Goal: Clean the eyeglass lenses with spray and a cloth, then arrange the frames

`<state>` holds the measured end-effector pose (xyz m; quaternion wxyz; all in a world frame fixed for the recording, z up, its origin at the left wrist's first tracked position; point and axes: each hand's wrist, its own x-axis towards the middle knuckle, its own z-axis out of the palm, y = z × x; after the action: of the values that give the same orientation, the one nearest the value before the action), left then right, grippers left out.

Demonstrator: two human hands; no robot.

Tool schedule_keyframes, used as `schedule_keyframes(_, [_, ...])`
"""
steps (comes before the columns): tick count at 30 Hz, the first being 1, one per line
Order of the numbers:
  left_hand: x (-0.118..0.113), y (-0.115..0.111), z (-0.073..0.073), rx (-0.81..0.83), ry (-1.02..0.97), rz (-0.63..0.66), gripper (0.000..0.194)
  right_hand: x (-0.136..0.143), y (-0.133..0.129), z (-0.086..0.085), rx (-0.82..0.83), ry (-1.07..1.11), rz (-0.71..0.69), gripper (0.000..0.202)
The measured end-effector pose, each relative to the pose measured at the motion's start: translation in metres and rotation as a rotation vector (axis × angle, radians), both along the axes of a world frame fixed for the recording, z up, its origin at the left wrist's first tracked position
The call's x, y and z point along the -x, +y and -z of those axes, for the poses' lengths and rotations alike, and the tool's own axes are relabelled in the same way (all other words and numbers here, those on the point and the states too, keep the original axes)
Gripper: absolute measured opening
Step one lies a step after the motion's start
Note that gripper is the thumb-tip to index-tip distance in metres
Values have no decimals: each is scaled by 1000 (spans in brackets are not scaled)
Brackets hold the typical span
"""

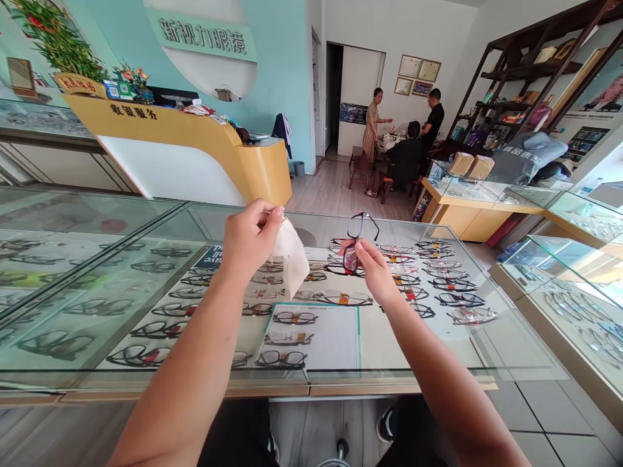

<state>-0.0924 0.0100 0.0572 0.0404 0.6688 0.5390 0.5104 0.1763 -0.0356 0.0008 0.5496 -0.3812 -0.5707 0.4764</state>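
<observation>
My left hand (252,235) is closed on the upper edge of a white cloth (291,259), which hangs down over the glass display case (389,227). In my right hand (372,269) is a pair of eyeglasses (355,226), pinched between thumb and fingers and held on end, one lens above the other. A dark temple arm of the glasses sticks out to the right at the top. Both hands are above the case, with the cloth and the glasses apart from each other. My fingers hide part of the lower lens.
Rows of spectacle frames (343,298) lie inside the case under the glass. A yellow counter (265,172) stands beyond it to the left. Several people are around a table at the back. More glass cases (574,272) stand on the right, and a stool base (335,462) shows below me.
</observation>
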Motion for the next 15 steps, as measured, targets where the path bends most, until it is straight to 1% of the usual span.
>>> schedule_keyframes(5, [-1, -2, 0, -170, -14, -28, 27, 1, 0, -1, 10, -3, 6, 56])
schedule_keyframes(7, [-1, -2, 1, -205, -31, -42, 28, 1, 0, -1, 13, -11, 3, 56])
schedule_keyframes(13, [0, -2, 1, -155, -75, -23, 26, 1, -1, -1, 1, -15, 1, 53])
schedule_keyframes(15, [-1, -1, 1, -78, -132, 0, 26, 2, -1, -1, -11, -44, -1, 54])
